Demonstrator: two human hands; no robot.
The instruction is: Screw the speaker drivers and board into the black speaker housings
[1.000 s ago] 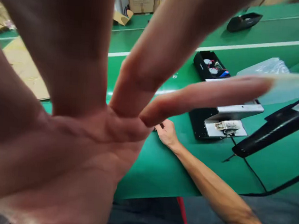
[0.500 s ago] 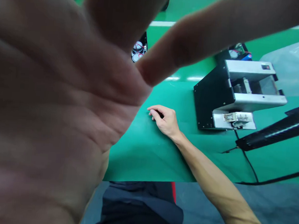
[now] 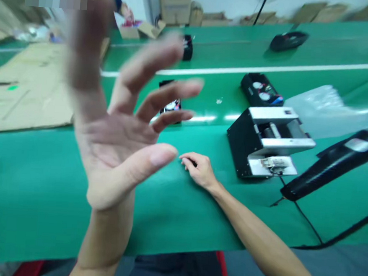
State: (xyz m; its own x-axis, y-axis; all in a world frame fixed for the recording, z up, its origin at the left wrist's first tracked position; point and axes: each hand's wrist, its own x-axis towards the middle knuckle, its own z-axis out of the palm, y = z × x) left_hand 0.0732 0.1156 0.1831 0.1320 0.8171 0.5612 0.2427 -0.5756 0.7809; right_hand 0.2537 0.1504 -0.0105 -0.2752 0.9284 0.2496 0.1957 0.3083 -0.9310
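My left hand (image 3: 114,141) is raised in front of the camera, palm showing. Its fingers are spread and slightly bent, blurred at the tips, and it holds nothing. My right hand (image 3: 199,168) rests on the green table mat (image 3: 172,213), fingers curled in with the thumb against them; no object shows in it. Nearest to it on the right stands a black and silver device (image 3: 266,139) with rollers in an open bay and a small metal part (image 3: 275,163) on its lower plate. Farther right lies a black electric screwdriver (image 3: 333,165), its bit pointing left.
Behind the device sit an open black housing (image 3: 261,91) with wired round parts and a clear plastic bag (image 3: 327,110). Flattened cardboard (image 3: 32,93) covers the left side. Another housing (image 3: 170,107) is partly hidden behind my left hand. Across the table, a person's hand (image 3: 126,14) is at a carton (image 3: 130,31).
My left hand has drawn away from the lens, so its whole shape shows. The view has tilted up, revealing the far tables and cardboard. My right hand stays on the mat.
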